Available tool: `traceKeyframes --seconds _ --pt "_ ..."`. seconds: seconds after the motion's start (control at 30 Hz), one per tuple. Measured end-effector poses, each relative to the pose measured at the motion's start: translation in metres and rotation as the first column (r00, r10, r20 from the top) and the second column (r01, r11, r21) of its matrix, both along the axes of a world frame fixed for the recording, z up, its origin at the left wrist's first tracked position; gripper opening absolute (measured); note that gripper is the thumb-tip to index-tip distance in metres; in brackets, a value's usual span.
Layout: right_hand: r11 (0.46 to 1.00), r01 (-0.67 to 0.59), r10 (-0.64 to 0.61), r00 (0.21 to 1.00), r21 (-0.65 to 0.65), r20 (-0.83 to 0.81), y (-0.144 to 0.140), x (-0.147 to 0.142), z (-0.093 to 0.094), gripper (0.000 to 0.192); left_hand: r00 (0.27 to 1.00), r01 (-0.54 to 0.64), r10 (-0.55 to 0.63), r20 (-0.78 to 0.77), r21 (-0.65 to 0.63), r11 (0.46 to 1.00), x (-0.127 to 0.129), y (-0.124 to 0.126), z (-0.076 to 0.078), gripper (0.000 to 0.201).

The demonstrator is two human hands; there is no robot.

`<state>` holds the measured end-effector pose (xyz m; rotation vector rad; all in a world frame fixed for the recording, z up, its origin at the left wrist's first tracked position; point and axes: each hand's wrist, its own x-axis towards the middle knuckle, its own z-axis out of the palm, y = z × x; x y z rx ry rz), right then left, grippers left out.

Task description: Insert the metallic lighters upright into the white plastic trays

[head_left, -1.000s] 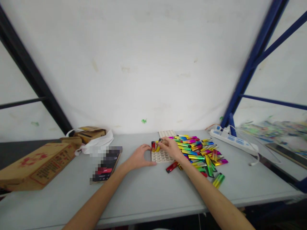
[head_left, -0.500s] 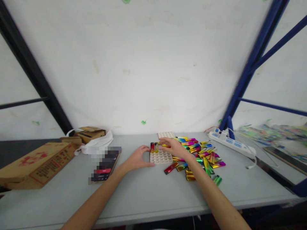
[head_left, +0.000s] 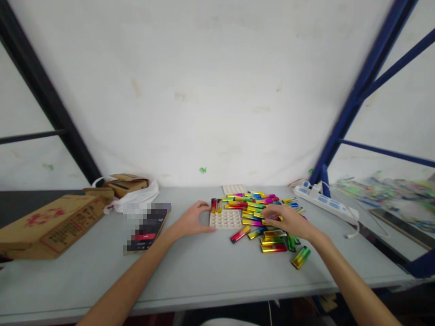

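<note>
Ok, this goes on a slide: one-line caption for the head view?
Left hand steadies a tray holding two upright lighters; right hand reaches into the lighter pile.

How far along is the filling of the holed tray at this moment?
Barely begun. Done: two lighters stand upright at the far left corner of the white tray; its other holes show open. In hand: the left hand rests against the tray's left edge, and the right hand is over the pile of lighters; whether it grips one is unclear. Left: the loose pile on the table.
</note>
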<state>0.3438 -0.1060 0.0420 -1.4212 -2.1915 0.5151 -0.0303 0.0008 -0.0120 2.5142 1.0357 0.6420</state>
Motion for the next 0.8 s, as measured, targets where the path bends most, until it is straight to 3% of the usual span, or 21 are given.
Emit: traceKeyframes --seconds 0.17,0.3,0.47,0.8 --pt "0.996 0.083 -0.085 0.995 0.041 0.049 -0.002 0.007 -0.013 0.026 1.0 0.01 -0.01 0.007 0.006 1.0 0.0 -0.001 0.0 0.067" --pt "0.991 0.072 -0.085 0.99 0.111 0.117 0.003 0.004 -0.018 0.022 1.0 0.0 -0.001 0.028 0.012 1.0 0.001 -0.001 -0.002 0.068" --pt "0.991 0.08 -0.096 0.984 0.11 0.15 0.016 0.004 -0.025 0.019 0.998 0.002 -0.002 0.067 0.002 1.0 0.004 -0.001 -0.008 0.074" --pt "0.97 0.168 -0.191 0.974 0.176 0.12 0.047 0.021 -0.012 0.02 0.998 -0.017 0.018 0.058 -0.016 1.0 0.006 0.0 -0.007 0.073"
